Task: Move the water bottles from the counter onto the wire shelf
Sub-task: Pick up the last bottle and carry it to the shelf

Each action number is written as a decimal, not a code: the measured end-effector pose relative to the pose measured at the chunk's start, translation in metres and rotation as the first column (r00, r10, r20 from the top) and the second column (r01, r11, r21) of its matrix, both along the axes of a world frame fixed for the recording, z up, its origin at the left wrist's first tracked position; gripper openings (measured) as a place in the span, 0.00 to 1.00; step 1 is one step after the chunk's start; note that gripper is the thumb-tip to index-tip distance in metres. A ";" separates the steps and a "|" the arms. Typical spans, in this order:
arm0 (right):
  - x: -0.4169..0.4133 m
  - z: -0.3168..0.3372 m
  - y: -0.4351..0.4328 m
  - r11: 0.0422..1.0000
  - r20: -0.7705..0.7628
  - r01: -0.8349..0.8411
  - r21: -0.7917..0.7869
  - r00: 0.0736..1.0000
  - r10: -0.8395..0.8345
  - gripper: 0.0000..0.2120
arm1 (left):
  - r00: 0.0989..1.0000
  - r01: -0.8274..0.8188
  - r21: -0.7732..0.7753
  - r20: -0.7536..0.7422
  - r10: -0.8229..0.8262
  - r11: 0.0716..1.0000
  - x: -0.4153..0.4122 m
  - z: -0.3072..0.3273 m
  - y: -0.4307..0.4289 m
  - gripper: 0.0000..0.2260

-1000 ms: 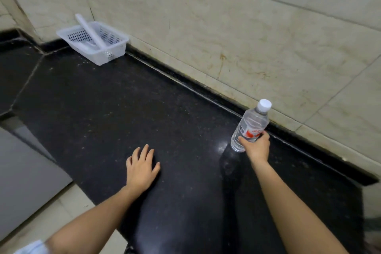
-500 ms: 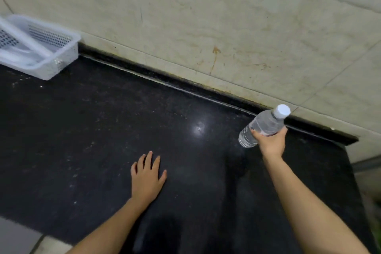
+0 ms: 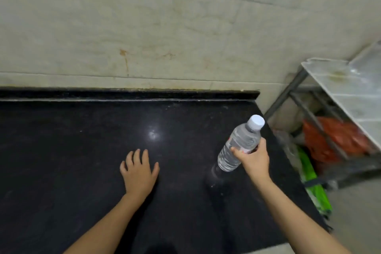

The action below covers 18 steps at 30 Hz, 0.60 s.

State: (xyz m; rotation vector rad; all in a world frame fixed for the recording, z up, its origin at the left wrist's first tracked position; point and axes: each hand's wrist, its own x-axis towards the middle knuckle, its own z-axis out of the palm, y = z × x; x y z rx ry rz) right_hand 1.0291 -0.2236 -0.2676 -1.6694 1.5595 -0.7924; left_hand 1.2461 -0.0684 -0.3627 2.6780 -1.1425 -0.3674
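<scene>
The clear plastic water bottle [image 3: 240, 144] with a white screw cap [image 3: 256, 122] is held in the air above the right end of the glossy black stone counter [image 3: 82, 150]. Its base is clear of the counter surface, and a dark reflection lies on the counter below it. The bottle is tilted, with the cap pointing up and towards the counter's right edge and the base pointing down and inward over the counter.

The right hand [image 3: 253, 159] grips the bottle around its middle, at the band of the red and white label. The thumb is on the side facing the counter's centre and the other fingers curl round the far side. The cap and shoulder stick out above the grip and the ribbed lower part sticks out below it.

The left hand [image 3: 139, 173] rests flat on the counter near its middle, palm down with the fingers spread. It holds nothing.

Beyond the counter's right edge stands a grey metal-framed shelf [image 3: 296, 86] with a pale top. Blurred orange-red bags [image 3: 334, 140] sit on a lower level inside its frame. A bright green object [image 3: 313, 187], too blurred to identify, lies between the shelf and the counter's edge. A beige tiled wall [image 3: 144, 37] runs behind the counter.
</scene>
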 end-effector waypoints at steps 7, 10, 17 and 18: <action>-0.225 0.039 -0.002 0.947 0.145 0.295 -0.128 0.950 -0.277 0.29 | 0.945 0.317 -0.216 0.153 -0.289 0.923 -0.184 0.045 -0.113 0.25; -0.316 0.049 0.004 0.903 0.173 0.399 -0.159 0.912 -0.372 0.28 | 0.888 0.453 -0.277 0.223 -0.401 0.848 -0.278 0.071 -0.150 0.25; -0.460 0.069 0.014 0.830 0.187 0.530 -0.175 0.845 -0.500 0.24 | 0.721 0.690 -0.377 0.434 -0.540 0.618 -0.441 0.139 -0.208 0.24; -0.474 0.071 0.011 0.820 0.192 0.543 -0.184 0.838 -0.512 0.23 | 0.703 0.708 -0.372 0.450 -0.550 0.601 -0.456 0.147 -0.218 0.24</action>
